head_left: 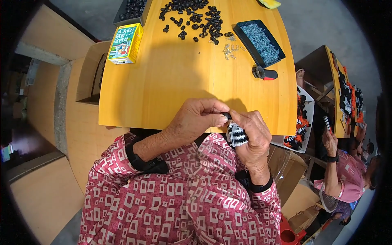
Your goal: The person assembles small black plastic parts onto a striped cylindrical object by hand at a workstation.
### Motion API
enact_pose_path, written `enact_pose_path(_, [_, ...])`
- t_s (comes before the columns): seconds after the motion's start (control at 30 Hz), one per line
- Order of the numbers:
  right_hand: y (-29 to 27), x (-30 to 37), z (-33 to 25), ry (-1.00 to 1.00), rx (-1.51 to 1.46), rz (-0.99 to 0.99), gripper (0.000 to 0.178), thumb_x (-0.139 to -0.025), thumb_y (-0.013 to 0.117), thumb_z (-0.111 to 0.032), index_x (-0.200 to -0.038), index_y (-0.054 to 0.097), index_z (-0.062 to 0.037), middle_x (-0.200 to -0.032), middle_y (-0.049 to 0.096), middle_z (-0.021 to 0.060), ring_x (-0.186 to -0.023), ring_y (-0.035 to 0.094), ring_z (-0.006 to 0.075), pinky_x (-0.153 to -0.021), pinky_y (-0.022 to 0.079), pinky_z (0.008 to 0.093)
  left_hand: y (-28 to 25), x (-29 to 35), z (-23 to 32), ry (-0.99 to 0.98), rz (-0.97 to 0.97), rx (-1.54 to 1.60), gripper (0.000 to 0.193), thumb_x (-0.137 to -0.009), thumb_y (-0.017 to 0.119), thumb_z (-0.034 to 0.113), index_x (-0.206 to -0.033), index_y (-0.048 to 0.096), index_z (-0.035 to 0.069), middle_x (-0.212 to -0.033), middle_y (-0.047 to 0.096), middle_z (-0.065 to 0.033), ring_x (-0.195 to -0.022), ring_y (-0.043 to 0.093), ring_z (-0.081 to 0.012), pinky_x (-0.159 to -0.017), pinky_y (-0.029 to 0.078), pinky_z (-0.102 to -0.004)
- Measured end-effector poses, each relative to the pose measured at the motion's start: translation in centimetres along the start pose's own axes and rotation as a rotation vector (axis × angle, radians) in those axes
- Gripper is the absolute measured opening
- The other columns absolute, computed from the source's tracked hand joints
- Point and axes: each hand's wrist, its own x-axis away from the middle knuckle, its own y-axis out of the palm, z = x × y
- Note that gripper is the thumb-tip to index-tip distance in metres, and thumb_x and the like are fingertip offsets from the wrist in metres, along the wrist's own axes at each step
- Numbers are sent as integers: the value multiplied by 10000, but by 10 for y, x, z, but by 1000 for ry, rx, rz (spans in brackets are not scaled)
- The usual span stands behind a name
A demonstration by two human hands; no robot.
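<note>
In the head view, the person's 2 hands meet just above the near edge of a wooden table [163, 90]. The left hand [192, 118] is narrowed to a pinch, thumb and forefinger gripping a small black part [226, 116]. The right hand [254, 132] is curled, its thumb and fingertips up against the same part, and it also holds a black-and-white striped piece [237, 135] below the thumb. The striped piece hangs just under the black part; whether the 2 are joined is hidden by the fingers. A black band circles each wrist.

Farther across the table lie many loose black parts [212, 28], with a few clear bits [231, 51] beside them. To the right of these, a black tray [271, 63] stands at a slant, full of small clear pieces [259, 41], and a red-and-black object [270, 74] lies just below its near end. On the left, a yellow box [131, 53] stands in front of a grey bin [143, 15] of dark parts.

Right of the table, a white box [310, 126] holds orange, black and white pieces, and a co-worker's hand [330, 143] holds a small striped item [327, 122].
</note>
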Motion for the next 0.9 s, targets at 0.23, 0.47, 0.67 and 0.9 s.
enact_pose_path(0.23, [21,5,-2,61,-1,117,457,-676,761,55,-1120,665,-3,-929,672,119,-824,624,255,-708,507,339,1,-4,0,16,19,28,203,-924,651,77,-1102,664,-21,-958,672,-11,-877,613,-74,-795,506,-228])
enact_pose_path(0.47, [15,4,-4,25,86,33,446,-665,741,43,-1103,665,7,-870,635,122,-783,593,284,-725,481,374,-2,-5,8,-63,8,-43,191,-932,645,104,-1071,668,-24,-913,672,-26,-801,615,-75,-713,515,-222])
enact_pose_path(0.67, [18,2,-7,34,100,22,444,-674,741,34,-1109,662,5,-853,615,120,-769,580,288,-722,476,386,-7,-6,10,-49,-46,-121,188,-941,645,113,-1077,684,-10,-939,661,0,-837,597,-58,-754,502,-203])
enact_pose_path(0.9, [15,-6,-5,34,47,19,485,-713,771,-25,-1179,638,-8,-882,616,118,-811,580,281,-731,485,383,-6,-7,3,25,-9,2,183,-955,625,115,-1066,672,-24,-943,663,-11,-852,607,-68,-770,516,-212])
